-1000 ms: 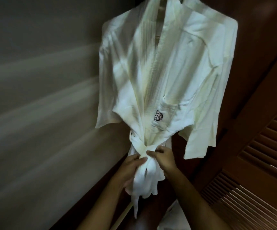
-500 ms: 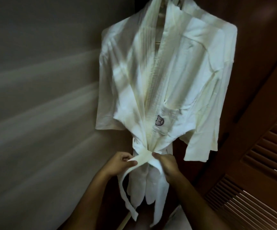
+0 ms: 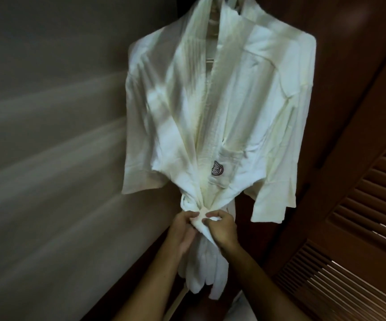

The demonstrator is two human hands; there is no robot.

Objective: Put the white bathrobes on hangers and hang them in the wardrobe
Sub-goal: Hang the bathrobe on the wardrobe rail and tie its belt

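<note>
A white bathrobe (image 3: 222, 107) with a dark round logo on its chest pocket hangs on a hanger inside the wardrobe, its top cut off by the frame's upper edge. Its white belt (image 3: 201, 220) is gathered at the waist. My left hand (image 3: 183, 230) and my right hand (image 3: 222, 228) meet at the belt's knot, each pinching the fabric with curled fingers. The belt ends and the robe's lower part hang down between my forearms.
A grey wardrobe wall (image 3: 48, 158) fills the left. A brown louvred door (image 3: 361, 228) stands open at the right. A bit of white fabric (image 3: 242, 306) shows at the bottom edge, below my right forearm.
Half a second ago my hands held the belt ends slightly apart with strips hanging loose. Now both hands have come together at the waist, pinching the knot.
</note>
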